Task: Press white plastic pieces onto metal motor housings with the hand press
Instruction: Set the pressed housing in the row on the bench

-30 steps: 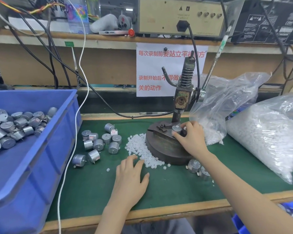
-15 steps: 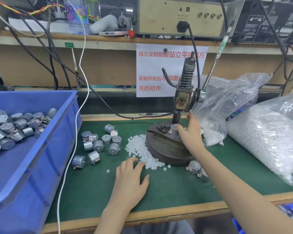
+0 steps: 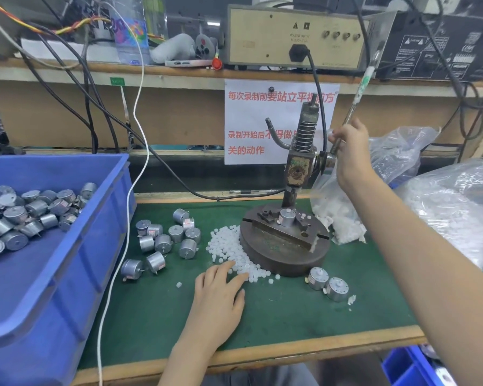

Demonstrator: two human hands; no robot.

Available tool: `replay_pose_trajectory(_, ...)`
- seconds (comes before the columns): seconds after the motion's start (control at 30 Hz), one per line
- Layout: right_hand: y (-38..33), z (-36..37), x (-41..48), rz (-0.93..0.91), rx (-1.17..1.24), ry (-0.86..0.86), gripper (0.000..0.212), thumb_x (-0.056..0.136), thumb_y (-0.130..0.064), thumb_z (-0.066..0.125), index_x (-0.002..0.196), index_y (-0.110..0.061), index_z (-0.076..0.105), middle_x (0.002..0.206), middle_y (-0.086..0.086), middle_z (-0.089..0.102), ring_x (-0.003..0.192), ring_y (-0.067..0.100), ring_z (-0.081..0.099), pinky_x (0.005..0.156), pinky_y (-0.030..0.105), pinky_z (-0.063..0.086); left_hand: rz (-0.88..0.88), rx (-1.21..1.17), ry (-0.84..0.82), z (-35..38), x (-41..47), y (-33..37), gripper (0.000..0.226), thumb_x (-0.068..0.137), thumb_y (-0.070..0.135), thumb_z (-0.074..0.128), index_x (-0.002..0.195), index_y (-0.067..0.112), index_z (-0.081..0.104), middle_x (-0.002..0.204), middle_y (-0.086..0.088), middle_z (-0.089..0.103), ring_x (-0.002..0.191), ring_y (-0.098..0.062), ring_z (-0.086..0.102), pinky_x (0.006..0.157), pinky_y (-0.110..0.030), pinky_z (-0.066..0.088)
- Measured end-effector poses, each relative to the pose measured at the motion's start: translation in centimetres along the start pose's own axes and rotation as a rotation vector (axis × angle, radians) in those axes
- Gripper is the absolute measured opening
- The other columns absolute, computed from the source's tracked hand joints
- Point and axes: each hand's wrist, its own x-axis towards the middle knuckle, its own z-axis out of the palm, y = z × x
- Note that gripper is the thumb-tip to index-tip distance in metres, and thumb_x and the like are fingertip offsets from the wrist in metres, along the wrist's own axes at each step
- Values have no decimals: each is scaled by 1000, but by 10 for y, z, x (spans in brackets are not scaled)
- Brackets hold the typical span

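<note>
A: Nearest you, your left hand [image 3: 218,299] lies on the table [image 3: 290,324] with its fingers relaxed. The tips rest on the loose white pieces [image 3: 229,252], and it grasps nothing.

B: Those pieces look tiny, light and slick. You will likely want a fingertip pinch on 1 at a time, because a sweep could scatter them.

A: Just right of the press base [image 3: 285,254] lie 2 motors [image 3: 337,289]. A bigger group of motors [image 3: 165,238] sits left of the pile.

B: They look like stiff, smooth metal cans. Take them round the body, not by the thin shaft.

A: Further back, 1 motor housing [image 3: 287,220] stands upright in the fixture on the base, with a white piece [image 3: 288,210] on top. Whether the ram touches it, I cannot tell.

B: Beyond that, your right hand [image 3: 349,146] is wrapped round the lever [image 3: 367,73], low down near the pivot. A higher grip would probably give you more leverage. Pull steadily, since the plastic may seat crooked or crack if it sits tilted.

A: Farthest right, the clear bags [image 3: 444,207] hold more white pieces.
</note>
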Motion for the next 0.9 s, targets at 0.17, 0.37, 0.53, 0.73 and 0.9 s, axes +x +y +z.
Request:
replay_pose_trajectory(0.17,11,-8,-20,-160,-79,-63,22,86,-8,50,97,-26,45,85,-7,46,75,2,48,68,18,38,10,-114,50,0,0,1,31,92,37,48,122,33,57,136,5,40,128,-16,30,105,-28,16)
replay_pose_trajectory(0.37,17,-20,-37,-253,-115,-132,24,87,-8,56,74,-21,41,72,-8,42,57,-7,45,58,2,37,-16,-151,74,2,0,-1,30,90,44,50,117,36,59,129,8,41,124,-12,30,100,-24,18)
replay_pose_trajectory(0.53,19,-23,-40,-286,-169,-136,23,86,-13,60,73,-22,42,70,-10,43,57,-5,42,59,5,36,-16,-161,82,2,0,-2,28,89,43,53,115,35,61,127,7,43,122,-14,32,100,-25,20)
replay_pose_trajectory(0.73,24,-22,-41,-314,-209,-112,19,86,-11,58,81,-25,45,80,-8,49,73,2,48,76,22,42,-24,-218,106,0,0,-1,19,86,35,61,102,29,69,117,8,49,116,-15,38,96,-25,25)
replay_pose_trajectory(0.9,47,-10,-50,-268,-328,-54,64,85,-5,54,141,-16,24,140,4,33,120,4,38,100,11,25,8,-300,112,-7,3,0,10,86,21,65,91,17,71,101,5,57,98,-13,43,91,-21,30)
